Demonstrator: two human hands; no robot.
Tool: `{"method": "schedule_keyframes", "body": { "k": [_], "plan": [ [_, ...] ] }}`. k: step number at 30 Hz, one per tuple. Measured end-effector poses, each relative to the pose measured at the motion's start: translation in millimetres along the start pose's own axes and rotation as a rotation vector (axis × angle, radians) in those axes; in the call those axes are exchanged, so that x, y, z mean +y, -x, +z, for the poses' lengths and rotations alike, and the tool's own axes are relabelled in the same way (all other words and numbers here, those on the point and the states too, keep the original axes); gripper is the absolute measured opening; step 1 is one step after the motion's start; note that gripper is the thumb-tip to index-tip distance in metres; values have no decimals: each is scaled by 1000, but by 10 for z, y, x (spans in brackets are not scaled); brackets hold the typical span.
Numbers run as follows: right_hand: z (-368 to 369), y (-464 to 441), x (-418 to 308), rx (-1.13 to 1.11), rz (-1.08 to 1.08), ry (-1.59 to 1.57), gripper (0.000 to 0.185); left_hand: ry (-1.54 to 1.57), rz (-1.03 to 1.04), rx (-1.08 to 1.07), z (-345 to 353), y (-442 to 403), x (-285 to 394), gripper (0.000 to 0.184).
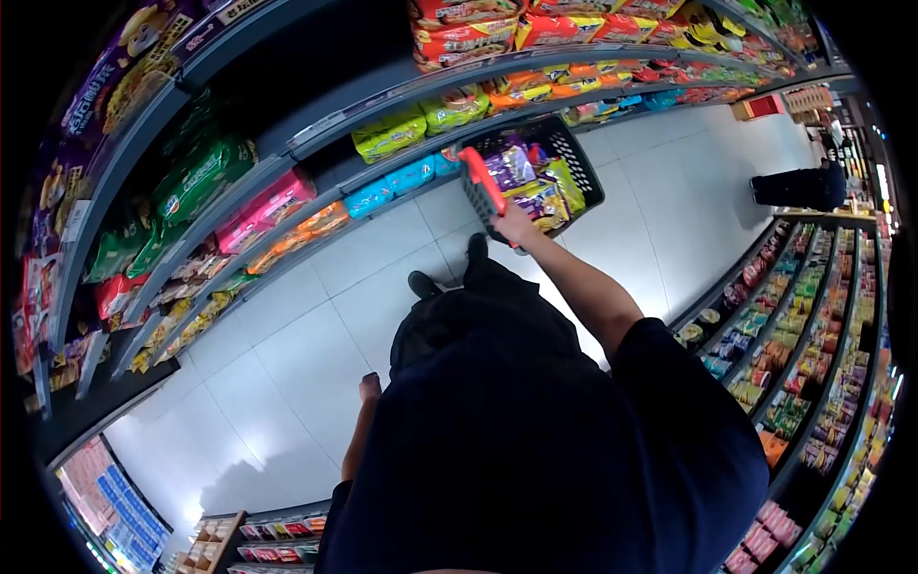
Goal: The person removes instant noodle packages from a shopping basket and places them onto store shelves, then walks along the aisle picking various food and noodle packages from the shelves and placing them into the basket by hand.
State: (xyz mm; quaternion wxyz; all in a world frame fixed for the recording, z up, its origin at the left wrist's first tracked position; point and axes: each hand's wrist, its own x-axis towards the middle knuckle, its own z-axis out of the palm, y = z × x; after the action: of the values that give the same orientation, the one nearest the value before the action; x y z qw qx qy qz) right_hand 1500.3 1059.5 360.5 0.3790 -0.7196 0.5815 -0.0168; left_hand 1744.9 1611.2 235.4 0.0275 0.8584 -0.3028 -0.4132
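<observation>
My right hand (514, 226) is closed round the red handle (485, 182) of a black shopping basket (585, 172), out in front of me near the lower shelf. Inside the basket lie several purple and yellow-green snack packets (543, 187). Down at my left side hangs my left hand (370, 386), small in view, beside my dark clothing; its fingers are too small to make out.
Shelves (382, 94) of bright packets run along the front and left. More shelving (813, 325) with small packs stands at the right. A person in dark clothes (798, 187) is farther off at the right, on the tiled floor (287, 368).
</observation>
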Motion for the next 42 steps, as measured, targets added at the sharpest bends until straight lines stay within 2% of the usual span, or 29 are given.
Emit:
{"method": "schedule_keyframes", "body": {
  "k": [2, 4, 5, 6, 7, 8, 9, 10, 12, 14, 15, 18, 19, 20, 22, 24, 26, 28, 30, 33, 36, 38, 40, 41, 42],
  "plan": [
    [-27, 265, -375, -86, -27, -9, 49, -105, 128, -9, -85, -172, -39, 37],
    [152, 327, -445, -171, -104, 20, 51, 101, 43, 106, -304, -233, 149, 37],
    [82, 470, -674, -273, -49, 18, 56, 214, -14, 162, -487, -217, 338, 35],
    [182, 490, -636, -342, -97, -128, 56, 332, -83, 232, -672, -175, 606, 34],
    [299, 495, -556, -357, -171, -143, 55, 563, -130, 307, -695, -221, 672, 32],
    [384, 525, -512, -386, -256, -161, 53, 555, -147, 295, -929, -97, 922, 33],
    [342, 629, -591, -400, -395, -89, 51, 718, -192, 280, -815, -207, 856, 34],
    [315, 716, -730, -408, -528, -20, 50, 687, -147, 311, -948, -124, 949, 33],
    [400, 788, -812, -579, -402, -130, 48, 689, -75, 415, -1113, 113, 1243, 29],
    [372, 890, -958, -650, -455, -203, 51, 787, -95, 428, -1002, 285, 1374, 28],
    [671, 735, -699, -692, -456, -336, 53, 764, -133, 417, -995, 435, 1465, 29],
    [743, 822, -867, -769, -430, -402, 50, 675, -183, 436, -711, 892, 1461, 30],
    [763, 841, -904, -742, -492, -396, 49, 710, -257, 432, -573, 1077, 1450, 31],
    [765, 856, -921, -747, -528, -347, 40, 750, -332, 424, -353, 1255, 1394, 31],
    [776, 916, -969, -743, -548, -405, 38, 811, -430, 414, 120, 1650, 1245, 34],
    [760, 923, -1002, -768, -416, -411, 40, 722, -609, 295, 341, 2108, 1274, 37],
    [736, 947, -1011, -754, -393, -416, 39, 732, -628, 266, 845, 2431, 1100, 37],
    [657, 995, -1086, -773, -363, -410, 35, 693, -704, 174, 1302, 2613, 910, 35],
    [733, 923, -951, -763, -370, -408, 33, 662, -741, -80, 1327, 2635, 763, 34],
    [665, 1005, -1045, -728, -253, -329, 30, 771, -712, 97, 1258, 2433, 541, 34],
    [653, 1142, -1180, -645, -90, -456, 30, 1030, -706, 338, 1130, 1907, 64, 33],
    [646, 1220, -1301, -497, -164, -422, 21, 1031, -595, 521, 550, 1771, -149, 33],
    [696, 1134, -1370, -336, -208, -368, 12, 1084, -578, 599, 111, 1684, -453, 34],
    [727, 1123, -1410, -225, -197, -372, 16, 1100, -542, 649, -98, 1735, -567, 34],
    [784, 1133, -1476, -145, -97, -371, 13, 1116, -512, 695, -219, 1797, -687, 33]
  ]
}}
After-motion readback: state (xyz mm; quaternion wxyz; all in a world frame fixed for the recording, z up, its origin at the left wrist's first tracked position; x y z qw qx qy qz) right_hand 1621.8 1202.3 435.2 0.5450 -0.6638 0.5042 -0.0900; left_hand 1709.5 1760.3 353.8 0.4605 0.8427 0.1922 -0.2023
